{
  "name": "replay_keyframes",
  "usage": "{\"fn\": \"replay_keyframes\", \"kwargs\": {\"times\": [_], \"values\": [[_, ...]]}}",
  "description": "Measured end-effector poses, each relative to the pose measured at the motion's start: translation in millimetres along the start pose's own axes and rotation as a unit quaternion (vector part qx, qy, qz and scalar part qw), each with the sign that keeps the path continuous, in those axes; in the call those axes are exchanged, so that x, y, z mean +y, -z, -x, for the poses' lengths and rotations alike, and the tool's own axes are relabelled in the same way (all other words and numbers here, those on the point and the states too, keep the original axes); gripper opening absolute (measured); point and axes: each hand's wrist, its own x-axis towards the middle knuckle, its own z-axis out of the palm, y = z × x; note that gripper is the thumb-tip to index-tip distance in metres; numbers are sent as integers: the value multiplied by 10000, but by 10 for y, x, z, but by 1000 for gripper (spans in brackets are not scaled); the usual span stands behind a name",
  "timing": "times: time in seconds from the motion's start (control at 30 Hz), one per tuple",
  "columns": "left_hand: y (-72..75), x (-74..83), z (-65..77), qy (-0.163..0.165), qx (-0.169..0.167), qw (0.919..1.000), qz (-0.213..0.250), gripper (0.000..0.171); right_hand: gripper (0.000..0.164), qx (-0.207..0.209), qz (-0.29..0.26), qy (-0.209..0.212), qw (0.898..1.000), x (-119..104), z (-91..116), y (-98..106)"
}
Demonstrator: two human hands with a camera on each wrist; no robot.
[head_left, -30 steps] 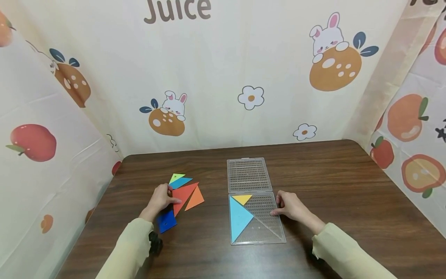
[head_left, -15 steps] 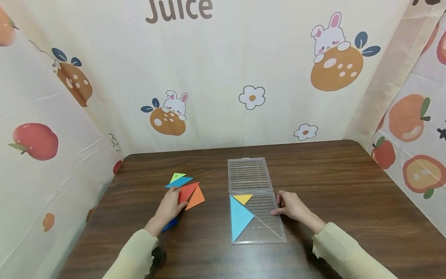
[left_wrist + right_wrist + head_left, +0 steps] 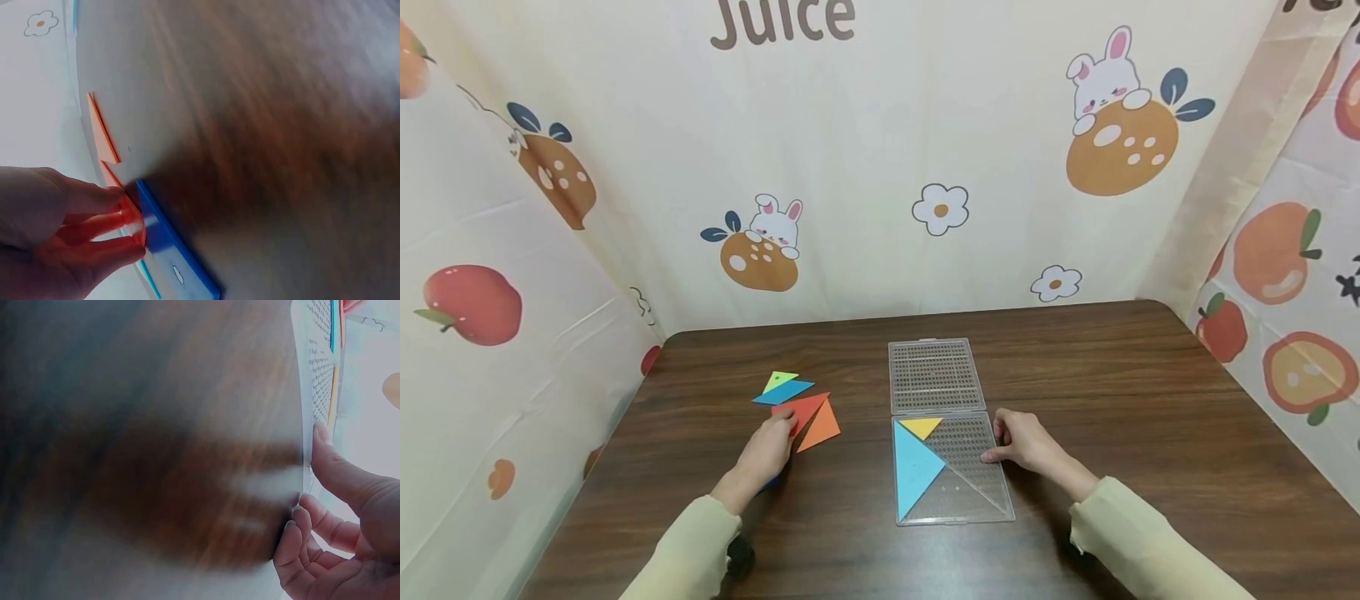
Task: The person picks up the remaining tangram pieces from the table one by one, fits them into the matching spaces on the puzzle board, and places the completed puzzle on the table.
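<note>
At the left of the head view, my left hand (image 3: 763, 458) pinches the red triangle (image 3: 808, 405) near its lower corner. An orange triangle (image 3: 822, 429) lies right beside it. The dark blue piece (image 3: 159, 244) is mostly covered by this hand in the head view, but the left wrist view shows it close to the fingertips. My right hand (image 3: 1026, 442) grips the right edge of a clear plastic case (image 3: 962, 504), thumb on top and the other fingers curled at its side. A yellow triangle (image 3: 922, 427) and a large light blue triangle (image 3: 916, 471) lie in the case.
Beyond the red triangle lie a blue piece (image 3: 782, 392) and a small yellow-green triangle (image 3: 780, 381). The case's lid (image 3: 934, 375) is folded back flat on the brown wooden table (image 3: 1075, 358). Printed curtains (image 3: 865, 150) stand behind and beside the table.
The left hand has shifted right along the red triangle, its fingertips drawing together at the lower part. It now covers most of the dark blue piece. The right hand has stayed on the case.
</note>
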Motion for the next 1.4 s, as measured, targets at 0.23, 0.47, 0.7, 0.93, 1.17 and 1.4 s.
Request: {"fn": "replay_keyframes", "kwargs": {"times": [0.23,0.47,0.7,0.93,1.17,1.4], "values": [[47,-44,-21,-191,-367,9989,218,30,39,18,45,121,9999,6,-4,-1],[74,-102,-36,-418,-541,9964,497,33,38,-78,-5,28,10000,-20,8,29],[85,-124,-57,-481,-565,9960,488,34,36,135,-100,329,9993,4,16,62],[100,-114,-50,-272,-176,9993,211,27,35,796,-86,1285,9885,105,22,54],[100,-123,-36,490,180,9986,87,32,47,309,435,1519,9870,71,59,63],[96,-124,-40,925,331,9949,220,36,68,-515,548,1720,9822,135,79,77]]}}
